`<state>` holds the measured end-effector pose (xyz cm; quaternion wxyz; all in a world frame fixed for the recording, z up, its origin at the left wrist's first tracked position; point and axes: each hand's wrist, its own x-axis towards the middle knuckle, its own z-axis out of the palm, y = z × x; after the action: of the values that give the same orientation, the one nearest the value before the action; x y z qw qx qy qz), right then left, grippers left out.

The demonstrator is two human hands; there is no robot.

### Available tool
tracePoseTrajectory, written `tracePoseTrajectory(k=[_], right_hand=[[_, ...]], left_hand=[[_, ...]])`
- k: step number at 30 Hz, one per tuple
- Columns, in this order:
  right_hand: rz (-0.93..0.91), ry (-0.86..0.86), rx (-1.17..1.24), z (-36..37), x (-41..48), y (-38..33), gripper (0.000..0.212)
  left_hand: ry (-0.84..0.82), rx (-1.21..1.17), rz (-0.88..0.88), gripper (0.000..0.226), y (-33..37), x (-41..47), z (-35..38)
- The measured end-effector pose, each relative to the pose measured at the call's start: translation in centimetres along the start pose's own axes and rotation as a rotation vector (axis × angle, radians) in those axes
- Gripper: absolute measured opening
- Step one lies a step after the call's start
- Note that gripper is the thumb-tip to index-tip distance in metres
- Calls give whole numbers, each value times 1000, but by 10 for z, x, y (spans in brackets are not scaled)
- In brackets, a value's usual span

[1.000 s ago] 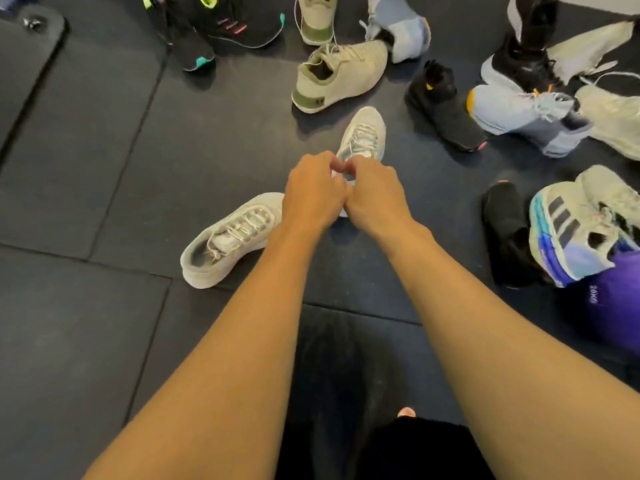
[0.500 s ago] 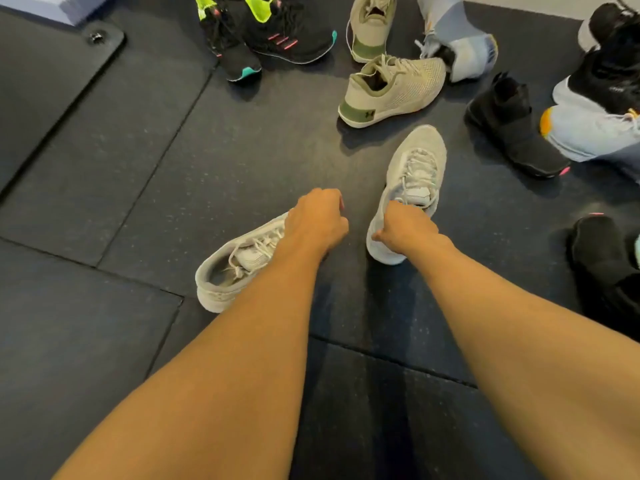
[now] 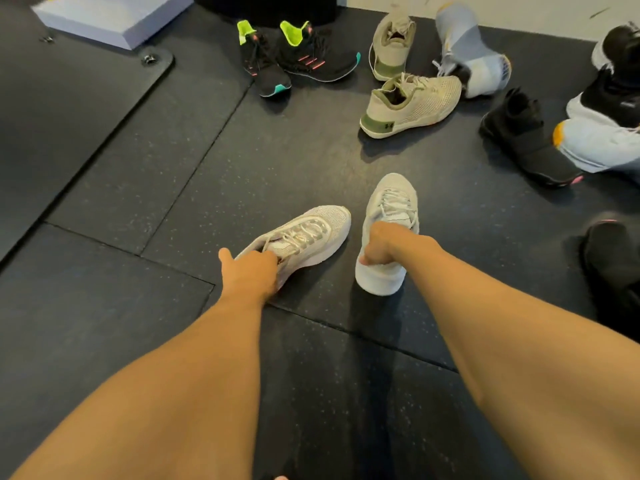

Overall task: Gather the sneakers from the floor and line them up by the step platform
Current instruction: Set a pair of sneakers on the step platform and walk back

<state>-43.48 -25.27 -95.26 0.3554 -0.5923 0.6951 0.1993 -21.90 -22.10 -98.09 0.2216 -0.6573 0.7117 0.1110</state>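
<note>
The pair of white mesh lace-up sneakers sits at the centre of the dark speckled rubber-tile floor [image 3: 166, 174], one sneaker in each of the hands. The left white sneaker [image 3: 304, 233] points its toe up and to the right; the left hand [image 3: 249, 275] grips its heel opening, with the fingers curled into the collar and the thumb stretched out to the left. The right white sneaker [image 3: 393, 199] points its toe away from the camera, heel nearest the person; the right hand [image 3: 384, 244] clenches its collar from above. The two sneakers lie just beside each other without touching. Whether either sole is clear of the floor cannot be determined. Beyond the pair, near the top centre, two black knit sneakers with neon-yellow heel tabs [image 3: 311, 57] stand side by side. To their right are two beige mesh sneakers with olive heel bands [image 3: 412, 105], and behind these a pale blue high-top shoe [image 3: 471, 53]. Further right lie a black slip-on sneaker [image 3: 526, 140], touching a pale blue shoe with an orange patch [image 3: 599, 143], and another black shoe [image 3: 613, 261] at the right edge. At the top left corner rests a pale lilac flat block [image 3: 114, 15], well apart from the white pair.
</note>
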Motion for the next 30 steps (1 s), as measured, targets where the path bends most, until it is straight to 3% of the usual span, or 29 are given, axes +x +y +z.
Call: tracePoseTrajectory(k=[2, 4, 6, 8, 9, 12, 14, 16, 18, 20, 24, 27, 30], right_hand=[[-33, -12, -16, -1, -5, -4, 63], [-67, -11, -9, -3, -7, -7, 62], [-87, -5, 7, -6, -9, -7, 63], [-103, 15, 30, -11, -13, -4, 65], [-110, 17, 29, -13, -15, -2, 66], [-112, 1, -3, -16, -24, 4, 67], [-133, 71, 86, -17, -27, 6, 64], [-164, 154, 359, -22, -28, 9, 57], [-122, 150, 801, -29, -27, 12, 54], [-92, 91, 1249, -35, -26, 17, 46], [-201, -43, 2025, -38, -20, 28, 23], [-309, -107, 2253, -42, -22, 34, 29], [-312, -104, 2106, -49, -23, 31, 36]], left_hand=[[56, -233, -64, 13, 4, 3, -13], [142, -655, -249, 9, 4, 9, -34], [176, -1306, -446, 5, 0, 10, -50], [84, -1955, -479, 31, -4, 5, -57], [32, -2168, -452, 36, -6, 2, -56], [5, -2436, -402, 19, -5, -9, -56], [70, -2413, -418, 18, -3, -9, -60], [182, -2213, -455, 19, 1, 2, -67], [309, -1763, -484, 17, 8, 15, -73], [353, -1249, -346, 17, 20, 19, -70], [297, -820, -204, 21, 35, 9, -41], [253, -581, -75, 20, 39, 9, -35], [241, -392, 10, 13, 41, 10, -31]])
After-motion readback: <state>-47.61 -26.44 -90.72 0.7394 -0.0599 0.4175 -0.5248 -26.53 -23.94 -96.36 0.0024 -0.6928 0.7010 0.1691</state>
